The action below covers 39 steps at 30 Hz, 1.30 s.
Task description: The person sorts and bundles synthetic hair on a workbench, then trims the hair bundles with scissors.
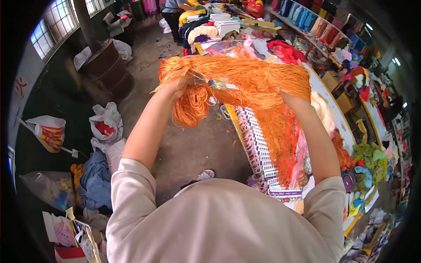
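Observation:
A large bundle of orange thread (237, 72) is stretched between my two hands in front of me. My left hand (179, 85) is closed round its left end, where a thick loop hangs down below the wrist. On the right, my right hand (287, 97) is mostly hidden by the strands, with its fingers inside or behind them. Loose orange-red strands (280, 144) hang from the right part over the table. Under them lies a long row of white cards with purple print (263, 153), pink threads along their left edge.
The long table (239, 125) runs away on the right, with red cloth (287, 51), green yarn (370, 158) and stacked white paper (228, 28). A rusty barrel (108, 70) and bags (106, 125) stand at the left. Two people are at the far end.

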Motion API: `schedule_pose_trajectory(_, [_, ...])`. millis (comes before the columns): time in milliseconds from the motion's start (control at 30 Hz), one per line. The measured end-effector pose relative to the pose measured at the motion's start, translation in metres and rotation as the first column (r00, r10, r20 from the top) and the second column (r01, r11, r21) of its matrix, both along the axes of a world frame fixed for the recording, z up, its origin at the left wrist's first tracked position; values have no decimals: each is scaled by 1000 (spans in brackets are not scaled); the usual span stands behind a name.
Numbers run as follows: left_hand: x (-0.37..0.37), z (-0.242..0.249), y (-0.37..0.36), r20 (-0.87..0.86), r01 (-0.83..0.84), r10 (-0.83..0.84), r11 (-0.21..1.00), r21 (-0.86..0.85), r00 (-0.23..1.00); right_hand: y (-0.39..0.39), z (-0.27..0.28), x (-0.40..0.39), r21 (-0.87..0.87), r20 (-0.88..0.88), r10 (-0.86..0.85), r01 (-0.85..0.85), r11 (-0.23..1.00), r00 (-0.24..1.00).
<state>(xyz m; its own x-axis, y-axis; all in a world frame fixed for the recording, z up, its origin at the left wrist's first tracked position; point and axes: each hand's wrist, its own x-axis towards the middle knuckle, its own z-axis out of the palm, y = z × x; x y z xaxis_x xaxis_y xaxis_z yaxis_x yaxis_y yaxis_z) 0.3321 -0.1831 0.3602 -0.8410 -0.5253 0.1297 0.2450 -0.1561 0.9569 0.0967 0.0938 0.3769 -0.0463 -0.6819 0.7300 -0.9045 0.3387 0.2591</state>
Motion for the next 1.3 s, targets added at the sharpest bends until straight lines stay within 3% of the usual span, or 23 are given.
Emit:
schedule_pose_trajectory(100, [-3,-4,-2,61,-66,65,998,19,996,3,6,5,66,-29,-48,50,997,998])
schedule_pose_trajectory(133, [-3,-5,-4,63,-68,67,998,14,996,2,11,10,150,67,-112,101,983,991])
schedule_pose_trajectory(167, [-3,-8,-7,3,-65,65,997,-51,998,1,14,13,237,156,-184,144,961,970])
schedule_pose_trajectory(267, [10,21,20,-117,-41,22,985,-167,993,2,10,10,254,116,-302,266,930,946])
schedule_pose_trajectory(300, [17,34,35,-215,-36,-16,971,-235,977,5,17,26,163,298,-291,252,954,909])
schedule_pose_trajectory(333, [21,43,46,-333,-144,4,906,-398,943,11,18,27,17,218,-187,188,982,958])
schedule_pose_trajectory(367, [38,67,61,-436,-369,11,551,-748,900,16,19,26,-125,114,-90,105,987,989])
schedule_pose_trajectory(400, [54,85,74,-532,-530,-37,36,-847,846,21,35,43,-117,80,-137,146,982,987])
schedule_pose_trajectory(467, [45,46,71,-537,-435,1,589,-681,843,25,54,67,-322,146,-112,154,934,983])
schedule_pose_trajectory(500, [60,80,89,-466,-443,-75,213,-871,881,26,55,66,-388,164,-57,118,914,985])
schedule_pose_trajectory(533, [59,82,96,-432,-440,83,193,-877,898,28,56,63,-417,148,-98,152,896,984])
schedule_pose_trajectory(700, [43,55,49,-545,-519,197,-169,-838,815,41,44,38,-507,117,-144,183,842,983])
schedule_pose_trajectory(800, [45,35,22,-565,-385,349,-465,-797,748,57,32,23,-443,94,-182,205,873,979])
schedule_pose_trajectory(833, [45,30,17,-531,-305,395,-505,-807,750,61,29,18,-380,61,-200,208,901,978])
schedule_pose_trajectory(900, [45,21,15,-426,-211,406,-477,-853,808,63,6,-2,-254,145,-208,240,937,967])
schedule_pose_trajectory(1000, [54,25,23,-193,-98,359,-267,-959,913,62,-38,-30,-64,292,-232,261,963,928])
schedule_pose_trajectory(1033, [59,34,20,-30,50,235,-327,-944,972,63,-46,-29,-21,329,-240,261,965,913])
schedule_pose_trajectory(1067, [56,19,11,57,54,49,62,-997,997,64,-52,-29,20,364,-249,260,966,898])
schedule_pose_trajectory(1133, [60,38,35,183,186,-44,384,-904,982,66,-82,-44,109,445,-274,252,962,853])
schedule_pose_trajectory(1167, [56,46,49,0,194,-235,803,-564,972,64,-128,-66,-51,861,21,45,998,509])
schedule_pose_trajectory(1200, [49,49,58,-250,287,-291,957,-52,924,64,-131,-43,-3,923,41,-98,995,383])
schedule_pose_trajectory(1233, [39,49,60,-328,284,-297,955,-86,897,62,-133,-19,33,970,25,-230,973,244])
schedule_pose_trajectory(1300, [18,50,67,-246,172,-177,984,-40,953,42,-149,41,370,921,-265,-421,828,287])
